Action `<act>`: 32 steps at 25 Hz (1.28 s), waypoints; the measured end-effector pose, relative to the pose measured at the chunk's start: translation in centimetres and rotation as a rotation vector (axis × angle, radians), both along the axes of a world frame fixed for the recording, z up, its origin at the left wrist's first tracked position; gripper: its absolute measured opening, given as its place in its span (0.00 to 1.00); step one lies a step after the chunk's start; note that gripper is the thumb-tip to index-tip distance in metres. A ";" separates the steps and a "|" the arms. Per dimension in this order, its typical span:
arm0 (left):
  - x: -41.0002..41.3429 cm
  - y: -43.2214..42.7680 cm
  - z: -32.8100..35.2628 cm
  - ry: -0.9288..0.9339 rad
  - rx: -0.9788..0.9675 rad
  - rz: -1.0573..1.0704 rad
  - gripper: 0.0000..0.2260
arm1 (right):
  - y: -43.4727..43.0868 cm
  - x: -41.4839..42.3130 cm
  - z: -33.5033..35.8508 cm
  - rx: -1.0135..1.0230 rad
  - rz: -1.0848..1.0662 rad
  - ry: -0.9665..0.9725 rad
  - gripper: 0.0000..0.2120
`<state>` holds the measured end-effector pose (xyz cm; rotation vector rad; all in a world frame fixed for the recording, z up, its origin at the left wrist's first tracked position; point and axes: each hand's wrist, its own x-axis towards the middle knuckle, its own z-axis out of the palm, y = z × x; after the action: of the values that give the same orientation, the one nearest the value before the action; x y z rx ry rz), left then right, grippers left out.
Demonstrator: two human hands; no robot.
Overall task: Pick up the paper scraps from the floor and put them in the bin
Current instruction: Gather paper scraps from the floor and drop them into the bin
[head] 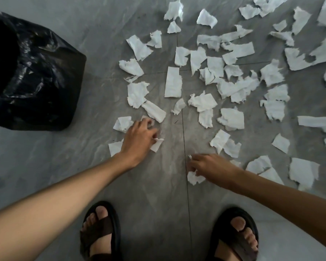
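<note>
Several torn white paper scraps [173, 82] lie scattered over the grey tiled floor, mostly ahead and to the right. My left hand [139, 138] reaches down among the near-left scraps, its fingers curled and pinching a white scrap [157, 144] under the palm. My right hand [211, 167] is low over the floor, fingers curled around a crumpled scrap [194, 178]. The bin [36, 76], lined with a black plastic bag, stands at the far left with its dark opening facing up.
My two feet in dark sandals [100, 232] stand at the bottom of the view, on either side of a tile seam [184, 129]. Bare grey floor [45, 157] lies between the bin and my left arm.
</note>
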<state>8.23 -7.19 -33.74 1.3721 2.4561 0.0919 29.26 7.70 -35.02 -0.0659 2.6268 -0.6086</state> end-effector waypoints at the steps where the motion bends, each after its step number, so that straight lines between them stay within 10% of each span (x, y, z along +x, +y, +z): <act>1: 0.0 -0.1 -0.4 -0.044 -0.006 0.026 0.05 | 0.0 -0.1 0.1 0.012 -0.013 0.034 0.08; 10: -1.1 -0.4 2.0 -0.334 0.115 -0.060 0.03 | -0.8 -2.3 0.5 0.038 -0.085 0.179 0.08; 19: -6.3 -8.8 2.1 -0.360 -0.137 0.247 0.17 | -2.9 -9.1 1.5 -0.369 -0.643 0.182 0.05; 32: -10.4 -4.8 10.2 -0.184 0.003 0.138 0.04 | -1.4 -14.1 6.1 -0.557 -0.858 0.130 0.04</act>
<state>-2.13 -11.96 -23.53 1.1394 2.3927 0.2431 15.17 6.27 -28.95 0.9108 2.4309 -1.6381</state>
